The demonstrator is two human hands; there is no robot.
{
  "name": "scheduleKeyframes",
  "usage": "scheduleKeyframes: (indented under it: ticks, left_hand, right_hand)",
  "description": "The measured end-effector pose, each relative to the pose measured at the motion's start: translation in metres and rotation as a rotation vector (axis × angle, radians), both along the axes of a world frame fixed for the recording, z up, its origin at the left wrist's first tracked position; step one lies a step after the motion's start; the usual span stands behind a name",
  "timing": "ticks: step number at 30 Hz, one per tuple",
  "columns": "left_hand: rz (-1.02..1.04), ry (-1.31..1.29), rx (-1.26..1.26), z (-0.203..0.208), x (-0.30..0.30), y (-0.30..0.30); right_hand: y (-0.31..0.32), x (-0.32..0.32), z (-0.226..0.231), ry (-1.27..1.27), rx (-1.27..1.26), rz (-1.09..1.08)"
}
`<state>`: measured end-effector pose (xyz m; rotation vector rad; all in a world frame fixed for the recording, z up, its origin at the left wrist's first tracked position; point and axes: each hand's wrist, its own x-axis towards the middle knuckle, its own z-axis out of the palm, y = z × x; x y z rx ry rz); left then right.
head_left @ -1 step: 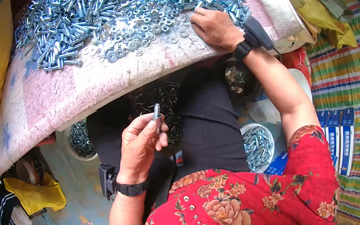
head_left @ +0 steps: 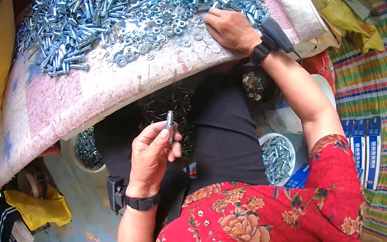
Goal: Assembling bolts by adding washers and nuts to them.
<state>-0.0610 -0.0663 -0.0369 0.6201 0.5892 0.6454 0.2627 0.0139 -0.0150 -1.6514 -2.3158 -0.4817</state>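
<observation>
Cloth-covered desk (head_left: pixel 76 95) has a big heap of shiny metal parts (head_left: pixel 90 16) on it. Right hand (head_left: pixel 231 27) is at the heap's near edge, fingers curled, can't tell if it's gripping anything. Left hand (head_left: pixel 151 154) is in front of the desk, pinching a metal bolt (head_left: pixel 170 122), tip up. Then loose washers (head_left: pixel 143 48) along the heap's near side.

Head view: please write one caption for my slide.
Left hand holds a small metal piece, right hand at the edge of piled metal parts.

Red short-sleeved top (head_left: pixel 283 198) with tan flowers (head_left: pixel 246 230), black trousers (head_left: pixel 224 131), black wrist straps (head_left: pixel 143 202) with boxy modules (head_left: pixel 116 193)
</observation>
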Motion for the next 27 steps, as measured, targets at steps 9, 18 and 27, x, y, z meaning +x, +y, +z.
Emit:
scheduleKeyframes:
  ticks: [9,18,27]
  left_hand:
    - [-0.011,0.047,0.053,0.011,0.009,-0.002]
    - [0.041,0.130,0.223,0.015,0.021,0.009]
    - [0.165,0.271,0.531,0.009,0.021,0.005]
  right_hand:
    - [0.012,0.006,-0.011,0.187,0.241,-0.212]
    - [-0.083,-0.114,0.021,1.622,-0.533,0.148]
    - [-0.087,-0.144,0.011,1.825,-0.643,0.162]
